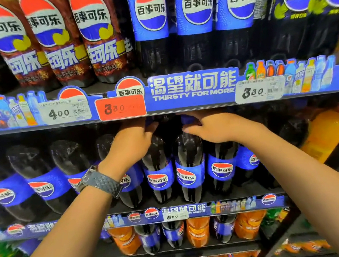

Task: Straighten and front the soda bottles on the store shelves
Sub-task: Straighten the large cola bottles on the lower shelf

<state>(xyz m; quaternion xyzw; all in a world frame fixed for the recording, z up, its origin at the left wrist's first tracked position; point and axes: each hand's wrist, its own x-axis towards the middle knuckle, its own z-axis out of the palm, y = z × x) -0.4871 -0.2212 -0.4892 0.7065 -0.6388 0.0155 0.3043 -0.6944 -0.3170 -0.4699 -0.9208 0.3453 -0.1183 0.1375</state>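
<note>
Large dark cola bottles with blue labels stand in a row on the middle shelf. My left hand (132,139), with a grey watch on its wrist, grips the neck of one bottle (159,172) just under the shelf above. My right hand (213,127) grips the blue-capped neck of the bottle beside it (189,168). Both bottles stand upright at the shelf front, their logos facing out. The caps are mostly hidden by my fingers and the shelf edge.
The upper shelf edge (191,87), with price tags, hangs just above my hands. Smaller cola bottles (151,23) fill the top shelf. Orange and cola bottles (198,231) sit on the shelf below. Orange bottles (326,130) stand to the right.
</note>
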